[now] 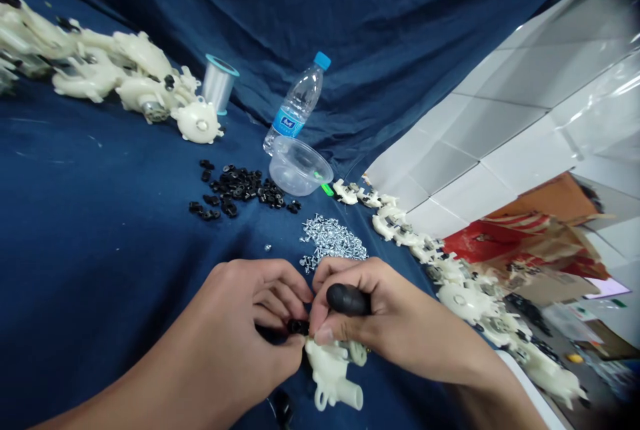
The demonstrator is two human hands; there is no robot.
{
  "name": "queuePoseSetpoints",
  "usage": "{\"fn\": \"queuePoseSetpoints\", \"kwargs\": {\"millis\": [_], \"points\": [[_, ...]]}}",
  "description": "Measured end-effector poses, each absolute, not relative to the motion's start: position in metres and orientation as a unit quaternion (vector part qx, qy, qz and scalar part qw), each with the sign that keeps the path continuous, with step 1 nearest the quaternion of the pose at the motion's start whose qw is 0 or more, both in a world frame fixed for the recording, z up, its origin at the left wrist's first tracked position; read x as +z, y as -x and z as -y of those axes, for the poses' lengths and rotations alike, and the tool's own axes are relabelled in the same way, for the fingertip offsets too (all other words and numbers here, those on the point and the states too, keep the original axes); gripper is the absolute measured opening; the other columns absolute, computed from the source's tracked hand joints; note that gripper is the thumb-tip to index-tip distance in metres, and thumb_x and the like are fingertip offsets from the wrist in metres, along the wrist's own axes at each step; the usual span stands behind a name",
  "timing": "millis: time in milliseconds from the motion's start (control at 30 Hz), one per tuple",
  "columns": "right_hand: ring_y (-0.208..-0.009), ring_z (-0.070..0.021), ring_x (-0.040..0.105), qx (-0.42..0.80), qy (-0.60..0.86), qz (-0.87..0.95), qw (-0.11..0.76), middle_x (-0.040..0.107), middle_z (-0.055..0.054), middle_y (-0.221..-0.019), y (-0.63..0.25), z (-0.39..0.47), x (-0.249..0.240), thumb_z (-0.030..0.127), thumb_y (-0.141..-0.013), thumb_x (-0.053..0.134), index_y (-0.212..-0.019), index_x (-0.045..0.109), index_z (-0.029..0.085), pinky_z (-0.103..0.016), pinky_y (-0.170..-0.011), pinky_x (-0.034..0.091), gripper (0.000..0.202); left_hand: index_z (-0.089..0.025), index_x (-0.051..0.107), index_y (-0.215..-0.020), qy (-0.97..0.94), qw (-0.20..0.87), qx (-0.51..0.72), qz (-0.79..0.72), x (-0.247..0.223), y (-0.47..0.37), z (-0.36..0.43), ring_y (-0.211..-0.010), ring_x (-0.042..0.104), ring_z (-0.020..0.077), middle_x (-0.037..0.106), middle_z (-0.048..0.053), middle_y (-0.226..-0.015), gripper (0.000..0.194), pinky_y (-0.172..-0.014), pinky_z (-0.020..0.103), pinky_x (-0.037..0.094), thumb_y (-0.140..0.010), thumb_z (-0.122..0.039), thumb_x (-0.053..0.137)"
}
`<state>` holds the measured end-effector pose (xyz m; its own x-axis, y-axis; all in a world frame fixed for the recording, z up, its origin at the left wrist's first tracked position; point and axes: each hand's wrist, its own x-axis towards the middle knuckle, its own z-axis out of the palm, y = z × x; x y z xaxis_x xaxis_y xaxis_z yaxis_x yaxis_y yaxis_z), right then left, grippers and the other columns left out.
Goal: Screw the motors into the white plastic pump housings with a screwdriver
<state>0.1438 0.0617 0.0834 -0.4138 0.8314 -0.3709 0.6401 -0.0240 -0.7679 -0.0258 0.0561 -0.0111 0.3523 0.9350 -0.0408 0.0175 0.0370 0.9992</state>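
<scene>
Between the fingertips of my left hand (260,323) is a small black plastic part (299,327). It sits against the top end of a cream plastic housing (330,370), which has a short pipe stub and a small loop at its lower end. My right hand (370,310) is closed around a tool with a rounded black handle (349,300); the tool's tip is hidden behind the fingers. The right thumb and fingers meet close to the black part and the housing. Whether they also touch the housing cannot be made out.
Ahead lie a heap of silver screws (333,240) and a pile of black parts (237,183). Behind them stand a clear plastic bowl (300,167), a water bottle (297,107) and a wire spool (219,85). Cream housings line the left (143,57) and right (465,300) sides.
</scene>
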Motion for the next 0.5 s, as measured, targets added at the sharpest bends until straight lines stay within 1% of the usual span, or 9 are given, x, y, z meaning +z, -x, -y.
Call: {"fn": "queuePoseSetpoints", "kwargs": {"millis": [100,167,267,333,400,433,500], "points": [[-0.071,-0.0098,0.054,0.469,0.543,0.69,0.095,0.058,0.0,-0.085,-0.143,-0.061,0.083,0.019,-0.078,0.085,-0.077,0.077,0.014,-0.023,-0.062,0.042,0.009,-0.021,0.07,-0.076,-0.575,0.59,0.389,-0.413,-0.009,0.026,-0.057,-0.061,0.07,0.0094,0.072,-0.006,-0.068,0.016,-0.054,0.01,0.053,-0.063,-0.011,0.07],[-0.07,-0.0097,0.053,0.468,0.547,0.687,0.101,0.058,0.0,-0.084,-0.143,-0.061,0.081,0.022,-0.078,0.085,-0.078,0.077,0.015,-0.023,-0.062,0.041,0.011,-0.021,0.069,-0.079,-0.573,0.592,0.396,-0.405,-0.007,0.026,-0.056,-0.06,0.07,0.01,0.072,-0.006,-0.068,0.019,-0.053,0.011,0.052,-0.063,-0.011,0.07],[-0.063,-0.0079,0.048,0.482,0.554,0.668,0.123,0.059,0.001,-0.079,-0.142,-0.061,0.079,0.024,-0.074,0.088,-0.076,0.074,0.013,-0.022,-0.057,0.038,0.018,-0.023,0.068,-0.082,-0.571,0.597,0.398,-0.399,-0.007,0.027,-0.056,-0.06,0.07,0.0105,0.071,-0.007,-0.067,0.024,-0.051,0.012,0.051,-0.063,-0.009,0.068],[-0.056,-0.0059,0.042,0.509,0.56,0.639,0.136,0.057,0.003,-0.068,-0.141,-0.06,0.076,0.023,-0.069,0.091,-0.073,0.07,0.012,-0.02,-0.051,0.034,0.023,-0.023,0.067,-0.078,-0.576,0.6,0.39,-0.394,-0.008,0.028,-0.056,-0.063,0.071,0.0115,0.071,-0.007,-0.068,0.02,-0.055,0.013,0.054,-0.064,-0.009,0.068],[-0.051,-0.0045,0.037,0.54,0.564,0.607,0.147,0.051,0.007,-0.057,-0.141,-0.06,0.074,0.021,-0.066,0.092,-0.071,0.067,0.012,-0.018,-0.048,0.031,0.028,-0.023,0.066,-0.074,-0.589,0.597,0.38,-0.389,-0.009,0.029,-0.056,-0.069,0.074,0.0139,0.073,-0.005,-0.071,0.011,-0.062,0.017,0.058,-0.067,-0.014,0.068],[-0.049,-0.004,0.035,0.549,0.568,0.594,0.151,0.049,0.009,-0.053,-0.141,-0.06,0.074,0.02,-0.065,0.093,-0.071,0.065,0.012,-0.017,-0.047,0.031,0.029,-0.023,0.067,-0.073,-0.594,0.596,0.375,-0.388,-0.008,0.029,-0.055,-0.071,0.075,0.0153,0.075,-0.005,-0.073,0.007,-0.065,0.019,0.06,-0.07,-0.017,0.068],[-0.048,-0.0035,0.036,0.555,0.577,0.578,0.16,0.049,0.01,-0.051,-0.142,-0.06,0.073,0.019,-0.062,0.094,-0.071,0.063,0.013,-0.016,-0.046,0.031,0.032,-0.023,0.07,-0.074,-0.596,0.602,0.366,-0.386,-0.006,0.03,-0.054,-0.075,0.077,0.0177,0.077,-0.003,-0.075,0.003,-0.071,0.022,0.062,-0.072,-0.021,0.069]]}}
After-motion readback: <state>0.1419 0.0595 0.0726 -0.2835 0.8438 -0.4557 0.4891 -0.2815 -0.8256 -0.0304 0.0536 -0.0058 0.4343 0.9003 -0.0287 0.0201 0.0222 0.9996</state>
